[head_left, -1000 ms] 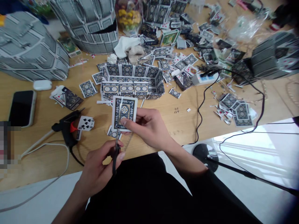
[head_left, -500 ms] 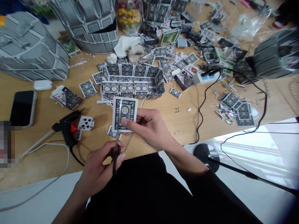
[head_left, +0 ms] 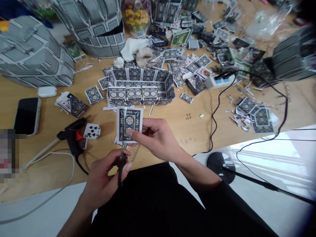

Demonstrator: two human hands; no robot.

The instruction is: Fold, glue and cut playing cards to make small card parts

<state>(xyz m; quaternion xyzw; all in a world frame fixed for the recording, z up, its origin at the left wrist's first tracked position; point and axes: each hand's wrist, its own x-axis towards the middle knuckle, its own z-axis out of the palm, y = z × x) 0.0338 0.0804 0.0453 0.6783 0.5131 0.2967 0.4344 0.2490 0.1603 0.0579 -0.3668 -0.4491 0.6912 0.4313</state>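
Black-handled scissors (head_left: 120, 171) are held in my left hand (head_left: 105, 177), their blades pointing up to the lower edge of a patterned playing card (head_left: 129, 120). My right hand (head_left: 158, 138) pinches that card, thumb on its patterned back, the other fingers partly hidden behind it. Just beyond the card lies an open rectangular box (head_left: 140, 93) built of cards. Under my hands a clear ruler (head_left: 134, 154) shows in part. A black glue gun (head_left: 74, 135) rests left of my hands, beside a spade card (head_left: 92, 131).
Large card-built structures (head_left: 98, 39) stand at the back left. A phone (head_left: 27, 116) and white case (head_left: 47, 91) lie at the left. Loose cards (head_left: 194, 66) and scraps cover the back. A black cable (head_left: 214, 121) runs from a power strip (head_left: 219, 81) at the right.
The card in my right hand has moved slightly left and down, towards the scissors. Both hands keep their holds. The view has shifted a little.
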